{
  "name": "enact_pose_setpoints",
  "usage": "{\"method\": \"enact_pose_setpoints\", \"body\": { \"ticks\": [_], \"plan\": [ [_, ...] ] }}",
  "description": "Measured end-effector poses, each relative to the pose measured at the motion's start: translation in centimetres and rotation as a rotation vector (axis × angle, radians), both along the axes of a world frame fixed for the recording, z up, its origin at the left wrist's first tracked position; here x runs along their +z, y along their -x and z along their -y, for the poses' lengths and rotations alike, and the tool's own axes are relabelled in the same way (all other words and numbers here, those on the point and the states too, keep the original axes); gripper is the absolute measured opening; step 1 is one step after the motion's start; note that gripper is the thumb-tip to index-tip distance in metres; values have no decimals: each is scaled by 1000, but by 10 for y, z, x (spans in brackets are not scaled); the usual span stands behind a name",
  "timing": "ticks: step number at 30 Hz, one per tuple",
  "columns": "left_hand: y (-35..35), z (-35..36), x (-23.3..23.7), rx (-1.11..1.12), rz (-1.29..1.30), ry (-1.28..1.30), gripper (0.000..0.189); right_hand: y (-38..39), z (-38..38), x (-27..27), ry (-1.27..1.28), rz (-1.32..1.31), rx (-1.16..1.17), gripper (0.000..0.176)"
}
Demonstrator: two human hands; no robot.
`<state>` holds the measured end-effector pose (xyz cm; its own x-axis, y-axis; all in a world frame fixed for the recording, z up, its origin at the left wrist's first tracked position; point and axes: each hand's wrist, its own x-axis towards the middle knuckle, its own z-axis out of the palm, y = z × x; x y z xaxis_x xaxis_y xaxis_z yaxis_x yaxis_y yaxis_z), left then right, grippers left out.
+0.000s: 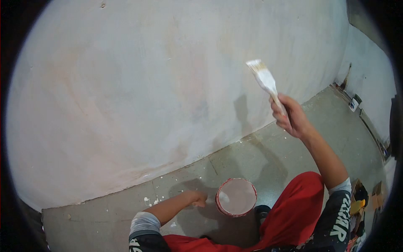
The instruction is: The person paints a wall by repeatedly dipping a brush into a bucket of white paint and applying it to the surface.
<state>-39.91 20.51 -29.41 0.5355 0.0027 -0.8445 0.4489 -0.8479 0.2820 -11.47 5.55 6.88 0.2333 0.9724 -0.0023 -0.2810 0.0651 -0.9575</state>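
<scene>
My right hand (pixel 289 115) is wrapped round the handle of a paintbrush (pixel 265 78), held up in front of the wall with its bristles pointing up and left. White paint coats the brush, and the bristle tips look yellowish. Down near the floor, my left hand (pixel 197 198) has its fingers curled in; whether anything is inside them is hidden. Just right of that hand, not visibly touched by it, a round bucket (pixel 217 197) with a red-stained rim stands on the floor, with pale paint in it.
A patchy whitish wall (pixel 126 92) fills the upper left. White paint drops dot the grey floor (pixel 96 218). At the far right stand a small container (pixel 354 103) by the side wall and boxes (pixel 377 193) with mixed items. My red-clad knee is right of the bucket.
</scene>
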Motion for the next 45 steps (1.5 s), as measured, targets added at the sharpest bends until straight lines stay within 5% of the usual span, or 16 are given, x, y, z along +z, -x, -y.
{"method": "enact_pose_setpoints", "body": {
  "ticks": [6, 9, 11, 14, 18, 20, 24, 26, 29, 31, 36, 41, 45],
  "plan": [
    [-9, 6, 10, -11, 93, 14, 27, 17, -44, 61, -309, 368, -275, 34],
    [-10, 4, 10, 0, 70, 28, 28, 19, -65, 91, -291, 684, -477, 39],
    [-14, 4, 8, 16, 49, 33, 29, 17, -79, 98, -337, 1165, -695, 37],
    [-21, 5, 4, -2, -1, 1, 35, 22, -101, 81, -524, 1421, -844, 33],
    [-16, 17, 41, 24, 9, -9, 38, 22, -104, 36, -355, 1426, -761, 33],
    [-18, 17, 47, 19, 45, -16, 36, 22, -93, 33, -77, 1381, -619, 31],
    [-22, 15, 47, -22, 13, -53, 35, 20, -79, 82, -89, 1446, -693, 31],
    [-20, 11, 42, 29, -14, -56, 35, 11, -88, 111, -390, 1559, -814, 31],
    [-17, 6, 41, 68, -49, -43, 51, 13, -106, 124, -434, 1571, -862, 31],
    [-13, 12, 56, 80, 30, -56, 35, 3, -125, 81, -407, 1556, -817, 32],
    [-17, 16, 59, 19, 8, -62, 35, 20, -104, -11, -45, 1384, -517, 32],
    [-21, 12, 24, -23, -36, -52, 34, 3, -97, 21, -41, 1577, -437, 29],
    [-19, 13, 31, 8, 3, -16, 34, -22, -125, 119, -194, 1712, -558, 30]
  ]
}}
